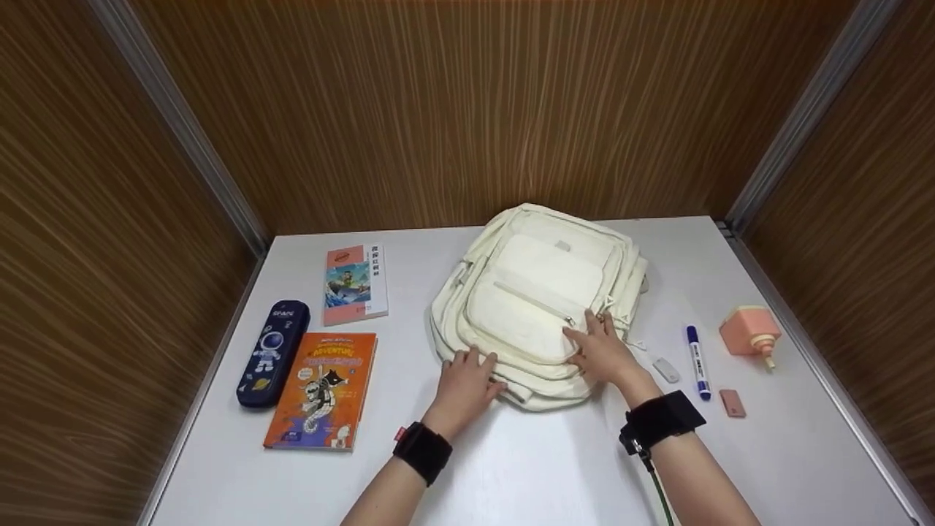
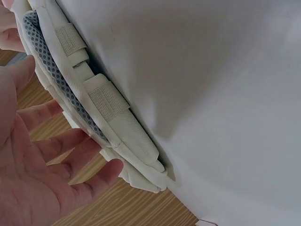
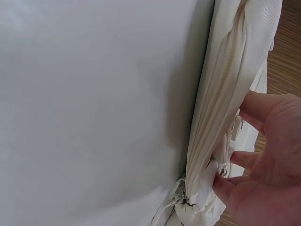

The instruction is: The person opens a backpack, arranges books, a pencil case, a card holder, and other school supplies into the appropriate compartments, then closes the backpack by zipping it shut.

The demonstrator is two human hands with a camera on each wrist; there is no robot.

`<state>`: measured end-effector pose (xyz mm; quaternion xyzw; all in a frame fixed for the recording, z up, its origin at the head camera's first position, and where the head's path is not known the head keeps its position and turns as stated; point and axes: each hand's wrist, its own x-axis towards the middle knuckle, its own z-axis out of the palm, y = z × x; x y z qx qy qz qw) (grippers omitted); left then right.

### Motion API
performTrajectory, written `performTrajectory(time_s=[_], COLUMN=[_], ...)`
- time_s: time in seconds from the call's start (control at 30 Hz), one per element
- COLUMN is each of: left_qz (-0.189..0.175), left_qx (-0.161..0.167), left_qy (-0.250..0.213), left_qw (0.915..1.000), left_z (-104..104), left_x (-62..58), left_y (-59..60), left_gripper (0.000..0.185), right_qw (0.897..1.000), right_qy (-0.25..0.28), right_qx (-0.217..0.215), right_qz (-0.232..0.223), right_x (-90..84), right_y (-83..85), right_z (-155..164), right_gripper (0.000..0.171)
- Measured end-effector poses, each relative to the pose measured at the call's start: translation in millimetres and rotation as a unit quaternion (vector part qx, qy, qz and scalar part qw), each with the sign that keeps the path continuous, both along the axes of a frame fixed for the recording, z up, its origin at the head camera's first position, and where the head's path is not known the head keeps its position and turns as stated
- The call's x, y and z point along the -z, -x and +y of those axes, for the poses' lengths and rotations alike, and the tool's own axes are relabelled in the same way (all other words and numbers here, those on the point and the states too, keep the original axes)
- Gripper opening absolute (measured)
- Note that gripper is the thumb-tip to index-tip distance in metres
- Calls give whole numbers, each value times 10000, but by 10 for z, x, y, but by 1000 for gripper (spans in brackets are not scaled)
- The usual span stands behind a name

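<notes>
A cream backpack (image 1: 537, 292) lies flat on the white table (image 1: 555, 467), front pocket up. My left hand (image 1: 467, 369) rests with straight fingers on its near left edge; in the left wrist view the left hand (image 2: 51, 160) is spread beside the padded strap (image 2: 110, 106) and grey mesh back. My right hand (image 1: 600, 347) lies flat on the front pocket, its fingertips touching the area of the zipper pull (image 1: 570, 320). From the right wrist, the right hand (image 3: 263, 174) hovers against the backpack's side (image 3: 221, 99), a small metal pull (image 3: 223, 173) by its fingers.
Left of the backpack lie a navy pencil case (image 1: 272, 353), an orange book (image 1: 321, 389) and a smaller book (image 1: 355, 283). To the right are a blue marker (image 1: 697, 361), a white eraser (image 1: 665, 370), a small pink block (image 1: 732, 402) and a pink object (image 1: 751, 330). Wood-grain walls enclose three sides.
</notes>
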<state>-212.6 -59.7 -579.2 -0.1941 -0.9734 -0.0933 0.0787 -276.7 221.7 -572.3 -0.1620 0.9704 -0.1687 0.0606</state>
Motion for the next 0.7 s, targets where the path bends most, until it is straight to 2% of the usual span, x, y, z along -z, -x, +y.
performTrajectory(time_s=[0.2,0.33,0.7], left_qz=[182,306,810], left_qx=[-80,-162,-234], left_qy=[123,252,942], left_qw=[9997,9991,9920], left_z=[34,65,170], left_x=[-15,-9,4], left_y=[-127,-181,-370], left_gripper=[56,57,59], right_qw=[9996,9989,9969], right_qy=[-35,-152,-375], right_qx=[-227,-419,-624], right_qz=[-191,-130,-289], right_x=[-52,-101,-137], right_y=[73,115,183], right_z=[-37,-80,-148], right_gripper=[58,59,60])
